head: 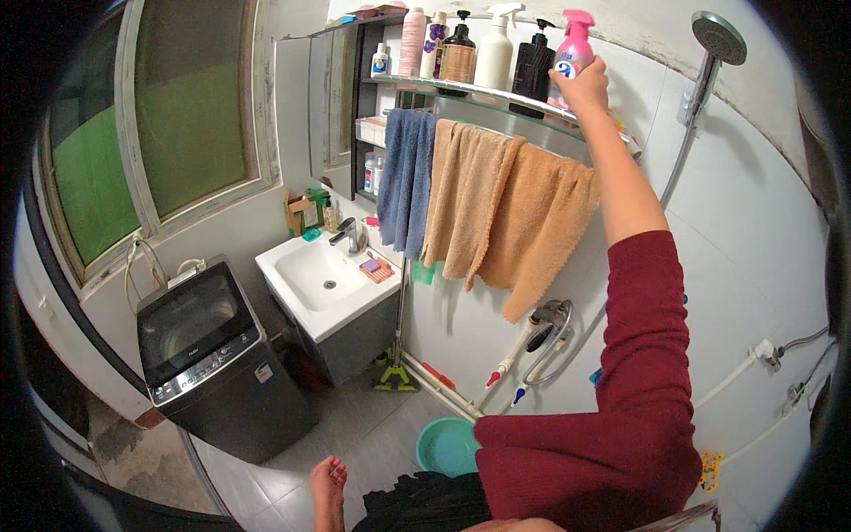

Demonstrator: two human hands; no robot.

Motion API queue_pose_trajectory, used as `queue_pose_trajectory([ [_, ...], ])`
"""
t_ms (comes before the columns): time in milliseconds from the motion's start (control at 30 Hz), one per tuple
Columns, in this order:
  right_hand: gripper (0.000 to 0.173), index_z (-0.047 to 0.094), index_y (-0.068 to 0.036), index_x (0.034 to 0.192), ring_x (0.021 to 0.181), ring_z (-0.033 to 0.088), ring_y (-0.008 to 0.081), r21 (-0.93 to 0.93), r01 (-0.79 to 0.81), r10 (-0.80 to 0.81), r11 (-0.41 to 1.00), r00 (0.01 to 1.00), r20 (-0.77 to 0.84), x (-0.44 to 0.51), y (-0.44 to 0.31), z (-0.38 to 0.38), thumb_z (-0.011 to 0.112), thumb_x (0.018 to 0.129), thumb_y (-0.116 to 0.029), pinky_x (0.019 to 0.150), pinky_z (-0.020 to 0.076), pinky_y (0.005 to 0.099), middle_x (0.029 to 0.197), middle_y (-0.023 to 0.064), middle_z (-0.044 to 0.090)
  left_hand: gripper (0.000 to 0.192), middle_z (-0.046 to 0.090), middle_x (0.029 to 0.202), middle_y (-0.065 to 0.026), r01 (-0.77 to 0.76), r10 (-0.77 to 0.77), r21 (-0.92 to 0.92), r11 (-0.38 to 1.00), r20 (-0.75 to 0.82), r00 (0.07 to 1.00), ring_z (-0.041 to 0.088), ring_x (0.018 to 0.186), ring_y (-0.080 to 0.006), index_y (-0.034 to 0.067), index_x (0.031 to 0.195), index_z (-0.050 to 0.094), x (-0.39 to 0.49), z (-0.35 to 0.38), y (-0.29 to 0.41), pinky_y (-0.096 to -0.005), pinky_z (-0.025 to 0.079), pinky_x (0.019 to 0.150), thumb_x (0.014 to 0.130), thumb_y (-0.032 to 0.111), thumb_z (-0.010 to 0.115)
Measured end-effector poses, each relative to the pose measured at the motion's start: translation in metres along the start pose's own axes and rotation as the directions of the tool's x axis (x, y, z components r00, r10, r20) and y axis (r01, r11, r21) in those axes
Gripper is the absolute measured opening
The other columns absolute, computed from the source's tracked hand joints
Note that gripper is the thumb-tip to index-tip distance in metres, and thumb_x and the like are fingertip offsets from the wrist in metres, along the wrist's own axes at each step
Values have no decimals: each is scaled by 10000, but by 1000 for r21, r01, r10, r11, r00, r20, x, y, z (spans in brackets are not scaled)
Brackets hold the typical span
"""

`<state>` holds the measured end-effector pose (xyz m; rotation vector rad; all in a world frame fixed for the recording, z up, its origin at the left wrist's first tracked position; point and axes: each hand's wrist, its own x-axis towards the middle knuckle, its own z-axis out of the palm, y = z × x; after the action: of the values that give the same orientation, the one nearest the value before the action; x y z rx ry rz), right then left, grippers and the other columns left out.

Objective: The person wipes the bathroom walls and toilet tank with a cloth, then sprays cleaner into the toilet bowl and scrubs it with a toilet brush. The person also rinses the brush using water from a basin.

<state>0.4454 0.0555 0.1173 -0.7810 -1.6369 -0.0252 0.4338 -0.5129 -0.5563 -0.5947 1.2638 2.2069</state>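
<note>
High up at the right end of a glass shelf [479,90], my right hand [588,90] is closed around a pink spray bottle [576,50]. The bottle stands upright; whether its base rests on the glass I cannot tell. Beside it on the left are a black pump bottle [534,66] and a white spray bottle [494,56]. Farther left stand an amber pump bottle [459,56] and a pink can [412,43]. Low down, my left hand [329,482] hangs over the tiled floor, its fingers loosely curled and no object seen in it.
Towels [532,213] hang below the shelf. A white washbasin [312,279] and a top-loading washing machine [199,326] stand to the left. A turquoise basin [445,445] sits on the floor near a green mop [397,376]. A shower head [719,38] is mounted at the right.
</note>
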Motion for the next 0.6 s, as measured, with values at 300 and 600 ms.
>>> queue_pose_trajectory([
  [300,918,314,0,1453,1104,628,267,460,472,-487,752,868,-93,-118,-35,-134,837,776,-334,943,519,382,1290,183,563,254,683,1081,-76,-87,-55,202,976,607,793,643,917,-163,40,1170,639,2,114,56,-289,517,782,982,206,603],
  [600,959,227,-19,1497,1288,469,222,523,-733,149,435,631,761,-483,11,-226,835,759,-98,1087,395,402,1394,114,446,718,480,1440,-137,-274,-235,236,932,971,36,517,1277,-249,49,1515,315,-114,205,60,-396,427,1060,910,135,693],
])
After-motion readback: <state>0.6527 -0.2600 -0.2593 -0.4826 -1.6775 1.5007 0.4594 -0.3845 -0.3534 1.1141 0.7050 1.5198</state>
